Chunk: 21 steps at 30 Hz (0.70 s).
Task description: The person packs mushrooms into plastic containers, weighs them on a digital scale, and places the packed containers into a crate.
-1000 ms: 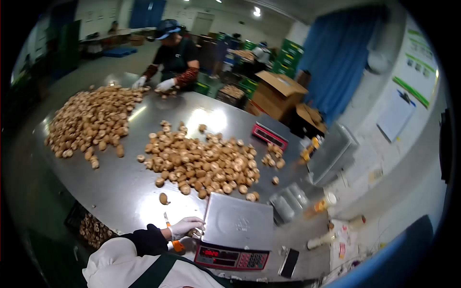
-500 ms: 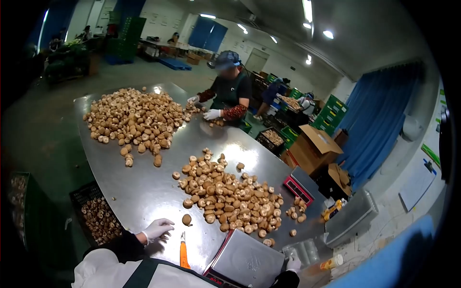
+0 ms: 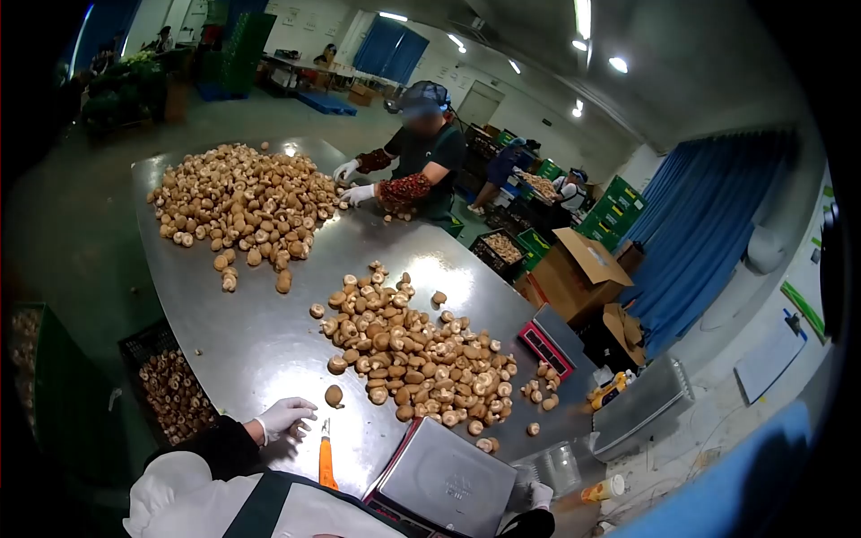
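My left hand (image 3: 285, 419), in a white glove, hovers over the near edge of the metal table (image 3: 242, 332). Its fingers are apart and nothing is in them. Just right of it lies an orange-handled tool (image 3: 326, 459), with a single mushroom (image 3: 334, 395) beyond its tip. My right hand (image 3: 541, 495), also gloved, is at the right side of the weighing scale (image 3: 448, 475), beside clear plastic trays (image 3: 560, 470); its fingers are too small to make out. The scale's plate is bare. A pile of mushrooms (image 3: 421, 359) lies beyond it.
Across the table a co-worker (image 3: 421, 152) handles a larger mushroom pile (image 3: 242, 202). A second scale (image 3: 545, 350) stands at the right edge, near cardboard boxes (image 3: 574, 278). A black crate of mushrooms (image 3: 170, 386) is below the left edge. A clear bin (image 3: 641, 408) stands at right.
My left hand has moved from the scale's left side to the left of the orange tool. My right hand has come into view at the scale's right side. The camera view has turned.
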{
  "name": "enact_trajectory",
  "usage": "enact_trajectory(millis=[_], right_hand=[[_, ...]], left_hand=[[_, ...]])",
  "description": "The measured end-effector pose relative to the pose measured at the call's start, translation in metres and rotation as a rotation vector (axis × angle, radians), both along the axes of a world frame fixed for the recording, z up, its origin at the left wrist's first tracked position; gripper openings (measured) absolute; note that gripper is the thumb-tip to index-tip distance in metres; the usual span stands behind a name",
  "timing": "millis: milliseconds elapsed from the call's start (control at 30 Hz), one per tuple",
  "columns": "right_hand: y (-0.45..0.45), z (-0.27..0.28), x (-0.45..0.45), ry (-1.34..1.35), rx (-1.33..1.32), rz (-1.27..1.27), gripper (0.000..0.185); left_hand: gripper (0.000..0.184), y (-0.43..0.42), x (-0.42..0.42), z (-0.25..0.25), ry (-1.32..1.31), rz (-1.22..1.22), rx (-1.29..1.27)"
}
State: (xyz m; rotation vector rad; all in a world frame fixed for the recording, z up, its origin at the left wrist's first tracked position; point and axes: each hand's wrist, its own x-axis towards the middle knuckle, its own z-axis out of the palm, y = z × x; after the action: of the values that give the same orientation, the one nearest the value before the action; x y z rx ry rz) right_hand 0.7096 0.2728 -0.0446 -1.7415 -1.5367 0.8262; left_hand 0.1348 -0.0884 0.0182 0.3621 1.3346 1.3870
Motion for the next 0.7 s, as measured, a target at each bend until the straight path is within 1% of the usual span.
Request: enact_trajectory(millis=[33,67,100,167,200,233,267,300,333,367,400,433,467,500,533,567,600,633,667,700], right_hand=[[-0.007,0.013,-0.008,-0.03,0.053,-0.041,0.016],[-0.018,0.025,-0.016,-0.182,0.238,-0.206,0.02],[-0.016,0.029,-0.012,-0.185,0.245,-0.208,0.02],[-0.011,0.036,-0.006,0.389,0.641,-0.425,0.016],[-0.045,0.081,-0.039,0.179,0.769,-0.445,0.016],[-0.073,0.107,-0.058,0.182,0.77,-0.446,0.016],[-0.097,0.126,-0.071,0.101,0.751,-0.336,0.015],[-0.111,0.132,-0.08,0.02,0.73,-0.227,0.015],[-0.125,0.125,-0.081,-0.063,0.719,-0.046,0.019],[-0.143,0.117,-0.084,-0.113,0.664,0.098,0.019],[-0.164,0.118,-0.102,-0.165,0.598,0.214,0.019],[-0.185,0.115,-0.118,-0.221,0.53,0.34,0.019],[-0.202,0.109,-0.133,-0.278,0.475,0.451,0.019],[-0.216,0.102,-0.144,-0.341,0.441,0.537,0.02],[-0.226,0.094,-0.155,-0.4,0.427,0.591,0.02],[-0.234,0.086,-0.162,-0.456,0.421,0.62,0.02],[-0.24,0.08,-0.166,-0.497,0.427,0.62,0.02],[-0.244,0.076,-0.167,-0.526,0.436,0.603,0.021],[-0.247,0.073,-0.167,-0.553,0.443,0.581,0.021],[-0.249,0.071,-0.167,-0.566,0.448,0.556,0.021]], left_hand=[[0.027,0.002,0.001,-0.001,-0.005,-0.005,0.007],[0.027,0.003,0.002,-0.003,-0.048,-0.023,-0.001],[0.027,0.004,0.002,-0.005,-0.091,-0.041,-0.01],[0.026,0.003,-0.001,-0.008,-0.143,-0.037,-0.002],[0.025,0.004,-0.002,-0.015,-0.27,0.018,0.0],[0.024,0.006,-0.003,-0.018,-0.395,0.073,0.001],[0.022,0.005,0.0,-0.007,-0.451,0.124,0.009],[0.022,0.009,0.002,-0.006,-0.448,0.122,0.009],[0.024,0.014,0.006,-0.009,-0.415,0.1,0.045],[0.027,0.019,0.01,-0.013,-0.384,0.078,0.08],[0.03,0.03,0.014,-0.016,-0.293,-0.003,0.139],[0.031,0.04,0.024,-0.002,-0.085,-0.096,0.124],[0.033,0.049,0.035,0.017,0.047,-0.189,0.173],[0.037,0.067,0.045,0.008,0.159,-0.273,0.301],[0.041,0.077,0.06,0.023,0.189,-0.357,0.374],[0.043,0.091,0.076,0.039,0.595,-0.341,0.572],[0.046,0.107,0.092,0.041,0.745,-0.409,0.725],[0.044,0.109,0.107,0.066,0.823,-0.524,0.743],[0.042,0.116,0.125,0.073,0.874,-0.569,0.884],[0.042,0.126,0.141,0.071,1.028,-0.64,0.94]])
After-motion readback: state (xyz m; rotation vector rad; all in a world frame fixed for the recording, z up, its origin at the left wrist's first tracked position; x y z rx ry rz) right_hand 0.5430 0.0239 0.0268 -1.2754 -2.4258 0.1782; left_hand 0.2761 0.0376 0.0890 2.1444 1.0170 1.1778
